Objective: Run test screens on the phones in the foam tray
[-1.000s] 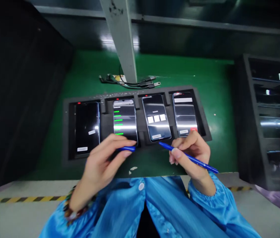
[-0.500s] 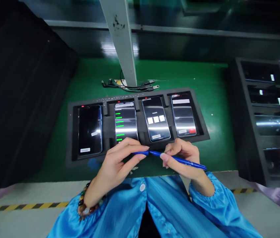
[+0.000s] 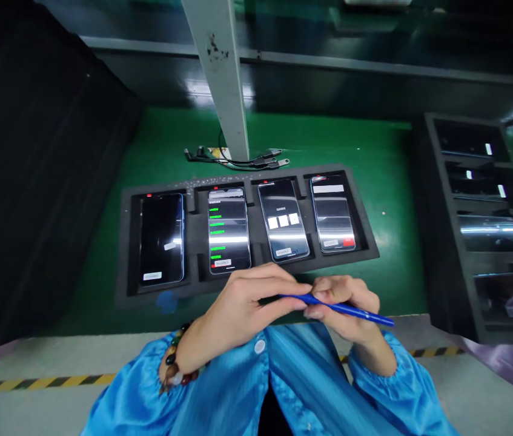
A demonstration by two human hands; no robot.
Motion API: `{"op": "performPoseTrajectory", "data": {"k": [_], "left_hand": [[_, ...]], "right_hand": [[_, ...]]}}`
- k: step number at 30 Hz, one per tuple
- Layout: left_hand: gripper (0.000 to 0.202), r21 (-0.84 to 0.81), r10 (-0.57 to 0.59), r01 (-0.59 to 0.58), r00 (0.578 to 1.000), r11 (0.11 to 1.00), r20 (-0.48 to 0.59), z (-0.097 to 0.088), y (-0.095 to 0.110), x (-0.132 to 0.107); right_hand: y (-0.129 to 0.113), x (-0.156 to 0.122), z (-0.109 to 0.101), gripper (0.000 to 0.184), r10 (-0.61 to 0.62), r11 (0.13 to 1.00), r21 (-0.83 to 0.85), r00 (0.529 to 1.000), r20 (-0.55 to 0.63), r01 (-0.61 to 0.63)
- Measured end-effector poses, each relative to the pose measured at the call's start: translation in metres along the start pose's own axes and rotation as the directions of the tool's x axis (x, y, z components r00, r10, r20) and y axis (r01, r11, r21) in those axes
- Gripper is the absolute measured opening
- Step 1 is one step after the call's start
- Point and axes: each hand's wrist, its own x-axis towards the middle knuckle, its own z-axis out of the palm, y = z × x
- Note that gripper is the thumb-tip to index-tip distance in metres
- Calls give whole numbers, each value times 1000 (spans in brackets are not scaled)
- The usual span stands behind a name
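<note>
The left hand (image 3: 249, 300), forearm angled inward, pinches one end of a blue pen (image 3: 361, 313) between thumb and fingers; the curled right hand (image 3: 351, 298) grips its barrel alongside.

Green table (image 3: 397, 260), dark tray (image 3: 366, 225), black cables (image 3: 254, 162)

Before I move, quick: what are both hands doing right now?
Left hand: closed, pinching the left end of the pen.
Right hand: closed, gripping the same pen further along.
</note>
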Motion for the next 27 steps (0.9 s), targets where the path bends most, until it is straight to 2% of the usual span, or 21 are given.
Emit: {"op": "performPoseTrajectory", "data": {"k": [2, 3, 4, 5, 6, 7, 8, 9, 11, 13, 14, 16, 18, 19, 20, 22, 25, 27], "left_hand": [[47, 183, 49, -53, 998, 982, 27, -17, 1, 3], [53, 304, 43, -43, 999, 952, 9, -31, 1, 2], [54, 418, 25, -8, 999, 908, -35, -47, 1, -1], [50, 507, 6, 53, 993, 860, -114, -65, 0, -6], [44, 570, -26, 128, 983, 811, -184, -84, -2, -12], [40, 615, -52, 203, 966, 762, -254, -102, -4, -19], [40, 652, -73, 279, 943, 705, -325, -119, -7, -26], [42, 675, -84, 349, 916, 650, -393, -135, -10, -32], [51, 680, -81, 459, 856, 571, -510, -158, -16, -42], [58, 654, -73, 534, 801, 536, -594, -171, -23, -46], [60, 638, -73, 557, 781, 532, -621, -175, -27, -47], [63, 614, -83, 580, 760, 535, -645, -179, -36, -46], [63, 605, -87, 574, 761, 552, -643, -180, -45, -46], [62, 604, -91, 568, 766, 559, -637, -180, -49, -46], [61, 602, -95, 563, 770, 566, -631, -180, -53, -47], [60, 595, -99, 553, 776, 583, -623, -181, -61, -50], [60, 585, -107, 540, 784, 605, -612, -185, -71, -54], [62, 595, -115, 529, 798, 606, -592, -189, -78, -56]], "right_hand": [[6, 4, -36, 18, -87, 959, -278, 992, -96, 58], [10, 7, -60, 19, -122, 889, -458, 969, -215, 10], [14, 11, -86, 20, -153, 751, -651, 930, -335, -111], [19, 15, -113, 19, -140, 574, -785, 917, -374, -233], [23, 19, -139, 20, -108, 508, -816, 920, -377, -275], [27, 22, -161, 22, -44, 445, -853, 945, -323, -271], [30, 26, -177, 28, 28, 373, -897, 969, -246, -238], [32, 30, -187, 33, 76, 340, -917, 978, -195, -209], [31, 37, -183, 44, 82, 294, -942, 986, -143, -161], [26, 46, -151, 50, 28, 344, -931, 993, -117, -120], [23, 50, -129, 52, 30, 405, -910, 996, -82, -87], [19, 59, -81, 58, 130, 534, -845, 984, 123, 35], [18, 65, -45, 63, 211, 568, -815, 936, 282, 117], [19, 66, -34, 63, 233, 564, -815, 920, 316, 137], [19, 67, -28, 62, 239, 552, -822, 918, 317, 140], [21, 67, -29, 57, 205, 532, -840, 947, 248, 105], [22, 65, -47, 47, 126, 515, -857, 988, 84, 7], [22, 63, -62, 41, 91, 493, -867, 995, -32, -73]]}}
